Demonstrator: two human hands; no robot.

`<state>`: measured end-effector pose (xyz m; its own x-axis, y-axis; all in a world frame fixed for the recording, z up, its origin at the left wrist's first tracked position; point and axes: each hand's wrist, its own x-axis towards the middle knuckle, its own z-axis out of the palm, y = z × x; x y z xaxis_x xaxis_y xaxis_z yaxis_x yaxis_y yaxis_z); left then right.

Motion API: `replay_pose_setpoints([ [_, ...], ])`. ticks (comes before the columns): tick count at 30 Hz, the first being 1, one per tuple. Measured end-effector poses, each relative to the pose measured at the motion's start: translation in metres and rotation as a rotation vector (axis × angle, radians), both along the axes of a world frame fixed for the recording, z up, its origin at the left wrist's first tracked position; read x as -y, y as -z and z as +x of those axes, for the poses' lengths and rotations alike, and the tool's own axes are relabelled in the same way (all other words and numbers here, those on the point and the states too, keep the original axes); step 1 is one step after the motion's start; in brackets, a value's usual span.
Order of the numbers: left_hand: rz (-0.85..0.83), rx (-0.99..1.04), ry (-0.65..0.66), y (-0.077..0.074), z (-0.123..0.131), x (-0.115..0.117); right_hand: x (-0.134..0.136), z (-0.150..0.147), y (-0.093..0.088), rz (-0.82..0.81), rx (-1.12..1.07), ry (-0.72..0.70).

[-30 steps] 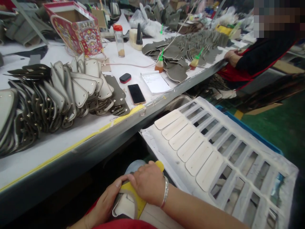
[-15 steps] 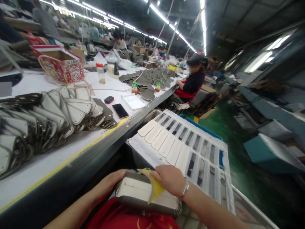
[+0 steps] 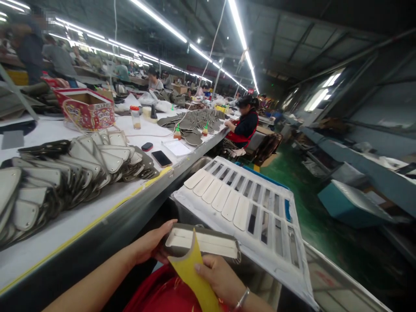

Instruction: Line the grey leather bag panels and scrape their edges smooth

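Note:
My left hand (image 3: 156, 243) grips the left end of a dark grey, folded leather-like piece (image 3: 214, 246) with long cream panels along its inside. This piece lies slanted above my red-clad lap. In my right hand (image 3: 222, 277), a curved yellow flexible sheet (image 3: 191, 268) is pinched between thumb and fingers. The sheet stands in front of the grey piece, its pointed upper tip overlapping the cream panels. From this view I cannot tell whether the two touch. The left fingers are partly hidden behind the grey piece.
A white slatted rack (image 3: 276, 203) carries several cream strips (image 3: 221, 200) to the front right. On the table at left lie stacked grey-white panels (image 3: 84, 169), a phone (image 3: 161, 158) and a red patterned box (image 3: 100, 115). A co-worker (image 3: 245, 123) sits farther along the table.
My right hand with the yellow sheet has moved down and toward me, off the right part of the grey piece. The grey piece has tilted and risen slightly. The head view has shifted right.

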<state>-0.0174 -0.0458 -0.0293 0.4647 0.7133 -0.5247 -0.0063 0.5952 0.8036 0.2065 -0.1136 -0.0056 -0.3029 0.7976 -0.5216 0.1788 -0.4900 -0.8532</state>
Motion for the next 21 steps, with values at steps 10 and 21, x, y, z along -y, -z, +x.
replay_pose_setpoints([
  [10, -0.04, 0.319, -0.279, 0.021, 0.018, 0.006, 0.007, -0.052, 0.018, -0.139, -0.039, 0.146],
  [21, -0.119, 0.507, -0.357, 0.027, 0.02, 0.009, -0.001, -0.088, 0.025, -0.408, -0.241, 0.165],
])
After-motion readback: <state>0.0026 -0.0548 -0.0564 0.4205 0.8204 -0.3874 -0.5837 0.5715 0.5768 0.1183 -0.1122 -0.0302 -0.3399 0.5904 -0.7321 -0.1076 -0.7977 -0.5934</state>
